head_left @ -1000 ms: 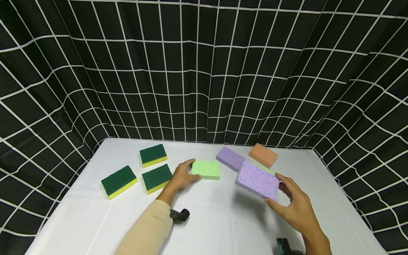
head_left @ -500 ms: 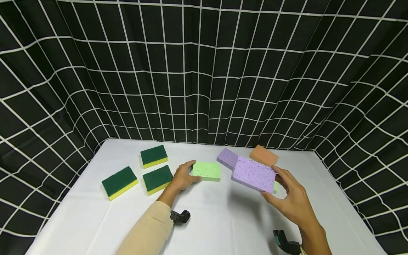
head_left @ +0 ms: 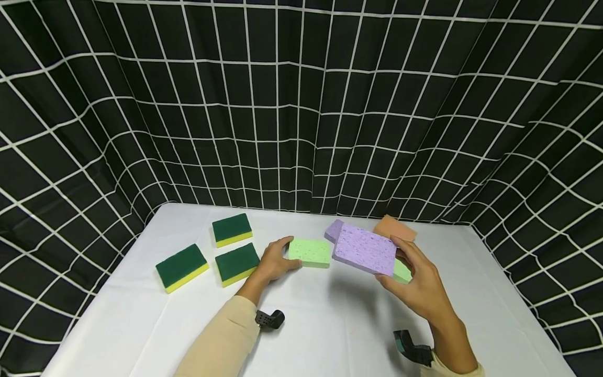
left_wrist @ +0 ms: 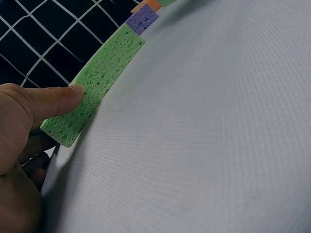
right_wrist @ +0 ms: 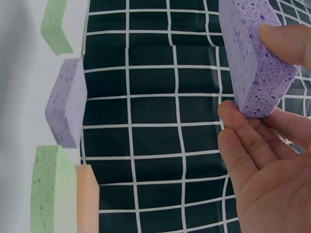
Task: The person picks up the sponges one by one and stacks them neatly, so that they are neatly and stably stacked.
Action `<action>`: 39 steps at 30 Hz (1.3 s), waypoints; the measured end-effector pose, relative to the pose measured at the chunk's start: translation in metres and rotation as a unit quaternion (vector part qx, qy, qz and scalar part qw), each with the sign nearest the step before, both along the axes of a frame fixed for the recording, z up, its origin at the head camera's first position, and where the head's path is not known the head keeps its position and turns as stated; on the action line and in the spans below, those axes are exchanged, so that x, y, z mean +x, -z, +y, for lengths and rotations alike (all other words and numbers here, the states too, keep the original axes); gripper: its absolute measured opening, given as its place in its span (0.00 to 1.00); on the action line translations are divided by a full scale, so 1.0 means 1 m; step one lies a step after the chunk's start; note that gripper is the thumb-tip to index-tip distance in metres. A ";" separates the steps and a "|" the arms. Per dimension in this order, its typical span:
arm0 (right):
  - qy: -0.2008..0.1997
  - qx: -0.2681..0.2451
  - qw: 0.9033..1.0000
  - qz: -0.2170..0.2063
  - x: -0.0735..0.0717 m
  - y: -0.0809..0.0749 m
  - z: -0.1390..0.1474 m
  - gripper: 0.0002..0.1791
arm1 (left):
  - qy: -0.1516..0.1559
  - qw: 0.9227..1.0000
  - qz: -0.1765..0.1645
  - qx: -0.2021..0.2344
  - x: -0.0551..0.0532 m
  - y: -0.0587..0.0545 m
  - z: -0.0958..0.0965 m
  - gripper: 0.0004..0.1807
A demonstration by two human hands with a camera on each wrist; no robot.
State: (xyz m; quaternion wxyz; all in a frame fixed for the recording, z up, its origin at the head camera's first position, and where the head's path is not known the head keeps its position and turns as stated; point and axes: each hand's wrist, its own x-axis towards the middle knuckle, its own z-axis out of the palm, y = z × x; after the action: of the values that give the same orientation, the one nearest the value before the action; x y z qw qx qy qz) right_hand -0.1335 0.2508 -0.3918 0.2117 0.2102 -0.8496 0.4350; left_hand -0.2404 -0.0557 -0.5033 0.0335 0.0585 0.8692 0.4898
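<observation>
My right hand (head_left: 416, 280) holds a purple sponge (head_left: 365, 248) above the table, thumb on the near edge and fingers at the far one. The right wrist view shows this purple sponge (right_wrist: 252, 58) pinched at one end. On the table, my left hand (head_left: 275, 259) grips the left end of a light green sponge (head_left: 309, 252), which lies flat. The left wrist view has the thumb pressed on the side of this green sponge (left_wrist: 99, 77). Behind the held sponge, a second purple sponge (head_left: 332, 230) and another green sponge (head_left: 402, 272) are partly hidden.
An orange sponge (head_left: 394, 228) lies at the back right. Left of my left hand are three green-and-yellow scouring sponges: a front-left one (head_left: 181, 266), a back one (head_left: 232, 229) and one close to the wrist (head_left: 237, 263). A black gridded curtain (head_left: 301, 104) surrounds the white table (head_left: 311, 324).
My right hand has moved left with the purple sponge, covering more of the other purple one and uncovering part of the green one behind. The left hand stays on its green sponge.
</observation>
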 end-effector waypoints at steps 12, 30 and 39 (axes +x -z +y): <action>-0.014 0.008 1.000 -0.020 -0.016 0.000 -0.008 0.46 | 0.002 1.000 0.005 -0.004 0.001 -0.001 0.004 0.40; -0.065 -0.009 0.997 -0.041 -0.051 0.018 -0.028 0.43 | -0.001 1.000 0.009 -0.002 0.000 0.000 0.000 0.41; -0.065 -0.004 0.996 -0.064 -0.060 0.023 -0.037 0.43 | -0.003 1.000 0.006 -0.008 -0.001 -0.001 0.001 0.41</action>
State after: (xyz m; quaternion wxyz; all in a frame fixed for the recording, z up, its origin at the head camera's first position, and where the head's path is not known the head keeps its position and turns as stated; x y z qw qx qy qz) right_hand -0.1931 0.2142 -0.4145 0.1288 0.2356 -0.8443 0.4637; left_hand -0.2414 -0.0547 -0.5026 0.0267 0.0584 0.8734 0.4828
